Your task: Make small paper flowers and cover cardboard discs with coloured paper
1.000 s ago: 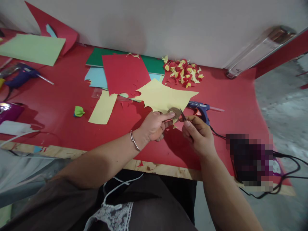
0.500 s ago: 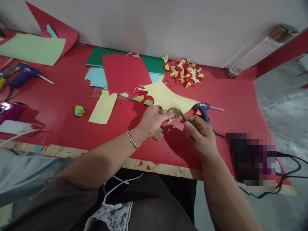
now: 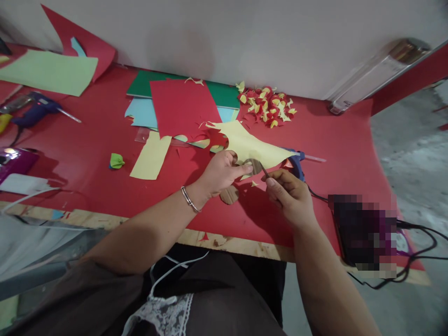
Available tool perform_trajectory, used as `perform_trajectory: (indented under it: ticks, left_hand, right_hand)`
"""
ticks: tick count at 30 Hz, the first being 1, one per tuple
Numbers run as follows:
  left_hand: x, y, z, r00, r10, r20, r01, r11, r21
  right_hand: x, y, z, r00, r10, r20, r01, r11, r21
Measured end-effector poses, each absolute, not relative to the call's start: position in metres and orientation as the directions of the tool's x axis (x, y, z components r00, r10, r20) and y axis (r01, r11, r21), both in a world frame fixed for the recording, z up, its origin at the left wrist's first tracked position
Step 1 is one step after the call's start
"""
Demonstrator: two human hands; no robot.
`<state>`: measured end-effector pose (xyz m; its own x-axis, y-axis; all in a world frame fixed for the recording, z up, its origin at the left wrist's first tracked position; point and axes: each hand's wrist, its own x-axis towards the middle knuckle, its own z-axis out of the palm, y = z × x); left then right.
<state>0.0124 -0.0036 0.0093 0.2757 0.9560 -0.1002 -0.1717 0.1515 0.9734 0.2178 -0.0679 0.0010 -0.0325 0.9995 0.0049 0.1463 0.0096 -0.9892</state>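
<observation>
My left hand (image 3: 224, 171) is closed, pinching a sheet of pale yellow paper (image 3: 254, 142) together with a round brown wood-grain disc (image 3: 254, 166). The thumb presses on the disc, and the paper's left edge has rounded cut-outs. In my right hand (image 3: 289, 193) is a pair of dark scissors (image 3: 264, 169); only the narrow blade end shows, at the disc's right edge, and the handles are hidden by the fingers. Another wood-grain disc (image 3: 229, 194) lies on the red table covering (image 3: 196, 205) below my left hand. A small yellow scrap (image 3: 255, 184) lies between the hands.
Behind the hands lie red paper (image 3: 185, 107), a green board (image 3: 143, 84) and a pile of red and yellow cuttings (image 3: 268, 105). One blue glue gun (image 3: 297, 165) sits by my right hand, another glue gun (image 3: 38, 109) at left. Cables and a clear tube (image 3: 378, 77) are at right.
The yellow paper and disc have turned slightly in my left hand, while the scissors stay at the disc's edge. The whole view has shifted a little.
</observation>
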Motion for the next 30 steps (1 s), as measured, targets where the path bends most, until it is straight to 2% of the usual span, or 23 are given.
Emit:
perform_trajectory:
  ticks: [4, 10, 17, 23, 30]
  left_hand:
    - [0.009, -0.003, 0.014, 0.333, 0.935, -0.125, -0.200, 0.199, 0.959]
    - [0.010, -0.001, 0.016, 0.423, 0.903, -0.074, -0.353, 0.239, 0.904]
    - [0.017, -0.001, 0.005, 0.301, 0.949, -0.094, -0.363, 0.206, 0.909]
    - [0.020, -0.002, 0.008, 0.315, 0.948, -0.045, -0.378, 0.169, 0.910]
    - [0.022, -0.008, 0.014, 0.237, 0.971, -0.009, -0.397, 0.105, 0.912]
  right_hand:
    - [0.217, -0.067, 0.001, -0.033, 0.999, -0.006, 0.130, -0.001, -0.992]
    - [0.217, -0.067, 0.002, -0.034, 0.999, -0.002, 0.138, 0.003, -0.990]
    - [0.217, -0.068, 0.002, -0.025, 1.000, 0.002, 0.116, 0.005, -0.993]
    - [0.214, -0.069, 0.005, -0.019, 1.000, -0.003, 0.116, -0.001, -0.993]
    - [0.211, -0.068, 0.009, -0.006, 1.000, -0.004, 0.095, -0.003, -0.995]
